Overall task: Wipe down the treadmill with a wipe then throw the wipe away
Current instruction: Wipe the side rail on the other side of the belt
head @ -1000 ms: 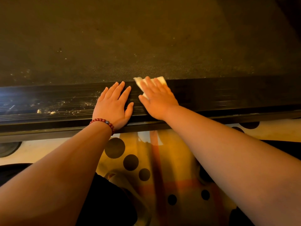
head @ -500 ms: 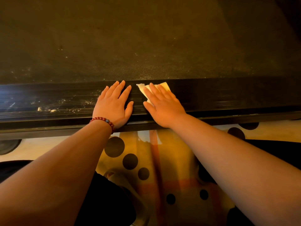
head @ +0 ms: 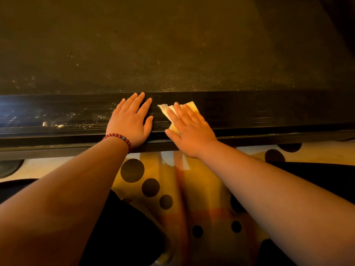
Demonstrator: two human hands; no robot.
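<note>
The treadmill (head: 172, 54) filled the upper view, its dark textured belt speckled with pale dust, and its ribbed side rail (head: 269, 114) ran across the middle. Crumbs lay on the rail to the left of the hands; the stretch to the right looked cleaner. Below the rail was a spotted rug (head: 172, 189).

The left hand (head: 130, 121), a red bead bracelet (head: 118, 137) at its wrist, lay flat and empty on the rail, fingers together.

The right hand (head: 189, 129) was spread flat, palm down, pressing the wipe (head: 190, 105) against the rail just beside the left hand; nothing was gripped.

The wipe, folded and pale, showed beyond the fingertips. It looked thin, soft and light, likely to bunch or slip from under the palm, so it seemed best pinned by flat fingers while wiping and pinched at a free corner when lifted.
</note>
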